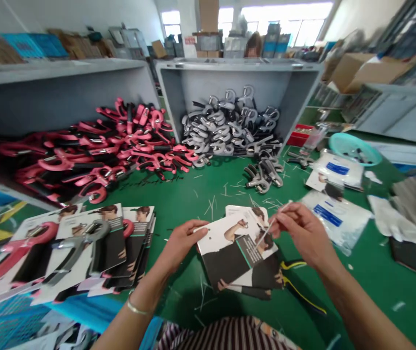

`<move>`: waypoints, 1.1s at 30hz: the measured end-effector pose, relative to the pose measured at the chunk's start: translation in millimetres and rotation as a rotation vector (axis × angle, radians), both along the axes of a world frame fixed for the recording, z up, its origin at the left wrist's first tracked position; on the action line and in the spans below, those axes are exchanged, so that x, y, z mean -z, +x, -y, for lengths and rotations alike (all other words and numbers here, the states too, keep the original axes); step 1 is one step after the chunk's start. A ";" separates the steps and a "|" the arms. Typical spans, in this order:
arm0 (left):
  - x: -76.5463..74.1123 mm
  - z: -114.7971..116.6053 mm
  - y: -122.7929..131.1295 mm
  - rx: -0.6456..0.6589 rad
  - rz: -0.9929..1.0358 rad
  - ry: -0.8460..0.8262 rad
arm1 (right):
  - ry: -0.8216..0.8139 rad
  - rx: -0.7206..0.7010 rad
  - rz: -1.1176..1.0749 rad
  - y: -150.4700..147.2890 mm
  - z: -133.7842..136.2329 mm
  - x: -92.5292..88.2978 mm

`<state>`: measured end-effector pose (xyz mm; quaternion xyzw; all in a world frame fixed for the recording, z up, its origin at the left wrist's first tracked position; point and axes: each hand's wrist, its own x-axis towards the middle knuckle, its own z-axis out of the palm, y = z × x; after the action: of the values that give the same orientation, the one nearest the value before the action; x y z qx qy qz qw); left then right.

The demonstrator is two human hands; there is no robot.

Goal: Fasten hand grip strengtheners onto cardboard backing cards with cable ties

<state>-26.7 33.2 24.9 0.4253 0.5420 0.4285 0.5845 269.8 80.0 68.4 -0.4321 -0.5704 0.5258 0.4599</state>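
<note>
My left hand (pixel 183 244) pinches the left edge of a printed backing card (pixel 226 260), with its thumb on top near a small punched hole. More such cards lie under it on the green table. Over the card's right side, my right hand (pixel 304 232) holds a thin white cable tie (pixel 263 237) between thumb and fingers. Cutting pliers with yellow-and-black handles (pixel 304 295) lie just right of the cards, partly under them. To the left, cards with a pink hand gripper (pixel 2 260) and a grey hand gripper (pixel 70 253) on them lie stacked.
A tipped crate (pixel 131 80) spills pink grippers (pixel 120 146); another crate (pixel 288 97) holds grey ones (pixel 222 126). Loose cable ties (pixel 211 206) litter the table (pixel 179 194). Right are plastic bags (pixel 342 218), a turquoise bowl (pixel 375 154) and a white glove (pixel 393 218). A person sits beyond.
</note>
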 end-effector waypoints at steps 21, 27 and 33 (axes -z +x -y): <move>6.7 -28.0 15.3 0.079 -0.073 0.172 | 0.607 -0.216 0.588 -80.9 -9.4 19.0; -3.3 -44.5 6.3 0.006 -0.130 0.238 | 0.235 -0.429 0.455 -88.4 -37.7 23.9; 24.0 -25.1 5.5 0.081 -0.114 0.243 | -0.021 -0.417 0.234 -85.3 -39.3 27.8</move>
<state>-21.2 58.3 0.9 0.5381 0.5008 0.4423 0.5138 184.5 119.3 40.6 -0.3677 -0.6912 0.5616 0.2676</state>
